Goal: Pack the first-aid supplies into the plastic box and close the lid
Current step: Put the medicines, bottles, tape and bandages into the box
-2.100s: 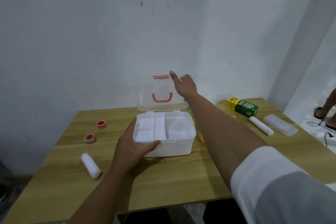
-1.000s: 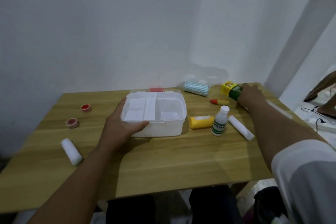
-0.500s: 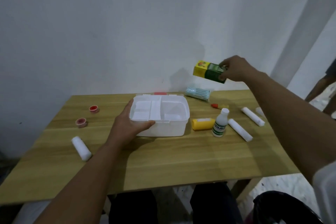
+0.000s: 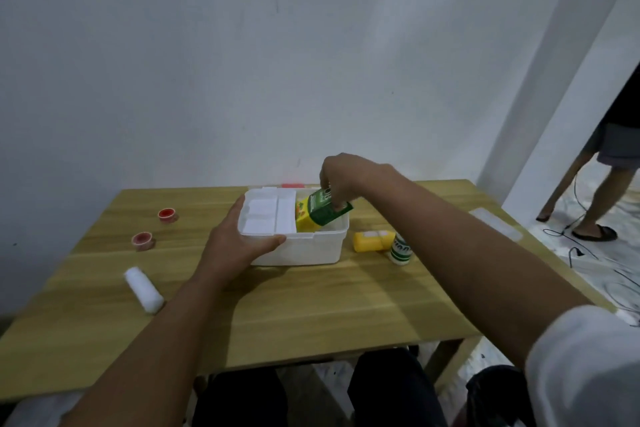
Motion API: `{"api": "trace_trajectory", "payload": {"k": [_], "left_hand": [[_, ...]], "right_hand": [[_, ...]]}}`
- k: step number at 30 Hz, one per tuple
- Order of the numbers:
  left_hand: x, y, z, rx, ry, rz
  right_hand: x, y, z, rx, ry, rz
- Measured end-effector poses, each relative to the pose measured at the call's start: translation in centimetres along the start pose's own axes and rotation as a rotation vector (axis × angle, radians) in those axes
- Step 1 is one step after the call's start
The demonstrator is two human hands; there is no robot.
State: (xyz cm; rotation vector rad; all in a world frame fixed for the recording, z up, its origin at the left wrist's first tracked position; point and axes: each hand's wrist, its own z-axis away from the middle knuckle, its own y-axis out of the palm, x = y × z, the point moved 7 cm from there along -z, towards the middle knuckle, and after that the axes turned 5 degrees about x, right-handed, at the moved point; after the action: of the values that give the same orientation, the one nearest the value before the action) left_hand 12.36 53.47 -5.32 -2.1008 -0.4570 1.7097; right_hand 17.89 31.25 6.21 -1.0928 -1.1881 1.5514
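Observation:
The white plastic box (image 4: 304, 250) stands open in the middle of the wooden table, its lid folded back flat behind it with a red latch (image 4: 290, 185) showing. My left hand (image 4: 239, 239) grips the box's front left corner. My right hand (image 4: 341, 180) holds a green and yellow carton (image 4: 317, 213) tilted, its lower end inside the box's right compartment. A white tray insert (image 4: 268, 215) fills the left part of the box.
Right of the box lie a yellow tube (image 4: 370, 241) and a white bottle with green label (image 4: 401, 250). On the left are a white gauze roll (image 4: 143, 289) and two red tape rolls (image 4: 168, 215) (image 4: 143, 240). A clear flat case (image 4: 495, 224) lies at the right edge. A person's legs (image 4: 602, 191) stand by cables on the floor.
My right hand lifted the carton from the table's far right, carried it left and lowered it into the box. The lid went from upright to flat. My left hand stayed on the box.

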Motion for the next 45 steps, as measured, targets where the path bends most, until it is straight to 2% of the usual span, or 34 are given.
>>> {"api": "trace_trajectory", "payload": {"k": [9,20,24,27,30,36,41,43,45], "left_hand": [[-0.6,0.2,0.2,-0.010,0.050,0.025],[-0.6,0.1,0.3,-0.001,0.042,0.028],[-0.7,0.2,0.2,0.010,0.052,0.042],[-0.6,0.2,0.3,0.007,0.064,0.052],[-0.6,0.2,0.2,0.005,0.061,0.049],[-1.0,0.4,-0.1,-0.006,0.078,0.023],[-0.7,0.5,-0.3,-0.008,0.068,0.007],[-0.5,0.4,-0.3,-0.014,0.055,0.002],[-0.5,0.4,-0.4,-0.015,0.049,-0.016]], "right_hand": [[2.8,4.4,-1.4,-0.031,-0.036,-0.209],[3.2,5.0,-1.9,-0.088,-0.076,-0.374],[-2.4,0.8,-0.3,-0.239,-0.038,-0.568],[-9.5,-0.9,1.3,-0.411,0.096,-0.605],[-16.7,0.6,3.1,-0.439,0.277,-0.603],[-27.2,8.5,7.9,-0.296,0.612,-0.552],[-30.5,14.5,11.6,-0.062,0.795,-0.479],[-30.7,16.3,12.6,0.090,0.786,-0.439],[-30.8,17.7,12.8,0.141,0.690,-0.359]]}}
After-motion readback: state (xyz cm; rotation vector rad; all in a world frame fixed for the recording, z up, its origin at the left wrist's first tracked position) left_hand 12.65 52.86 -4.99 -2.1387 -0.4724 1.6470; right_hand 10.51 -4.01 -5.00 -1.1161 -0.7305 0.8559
